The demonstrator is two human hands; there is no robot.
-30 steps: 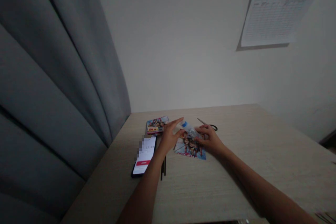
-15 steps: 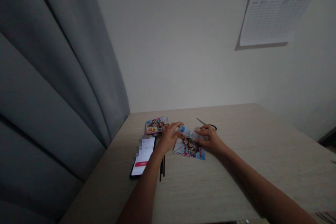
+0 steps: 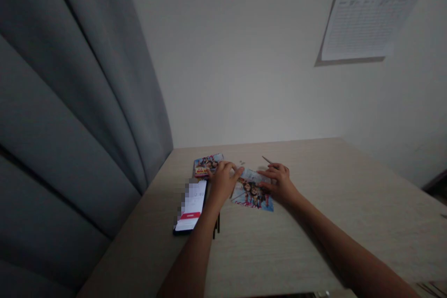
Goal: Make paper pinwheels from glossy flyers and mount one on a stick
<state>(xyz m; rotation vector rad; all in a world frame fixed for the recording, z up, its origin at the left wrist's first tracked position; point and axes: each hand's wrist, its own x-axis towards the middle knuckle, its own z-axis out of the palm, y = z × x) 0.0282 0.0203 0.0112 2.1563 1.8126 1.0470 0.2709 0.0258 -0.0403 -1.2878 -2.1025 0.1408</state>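
A colourful printed leaflet (image 3: 252, 195) lies on the table, a pale strip (image 3: 254, 176) along its far edge. The strip looks folded or rolled over; I cannot tell which. My left hand (image 3: 223, 181) pinches the strip's left end between thumb and fingers. At its right end, my right hand (image 3: 277, 181) grips the strip and leaflet edge, fingers bent. Just beyond the right hand, the blade of a pair of scissors (image 3: 267, 160) sticks out, its handle hidden behind the fingers.
A stack of similar leaflets (image 3: 206, 165) lies behind my left hand. Nearer me are a lit phone (image 3: 190, 209) and thin dark sticks (image 3: 216, 229), partly under my left forearm. Small scraps (image 3: 242, 163) lie beyond the leaflet. A grey curtain (image 3: 104, 102) hangs at left.
The pale strip has come down from a raised, tilted position to lie flatter across the leaflet. My left hand has lowered and its fingers have closed. The right hand now covers the scissors' handle.
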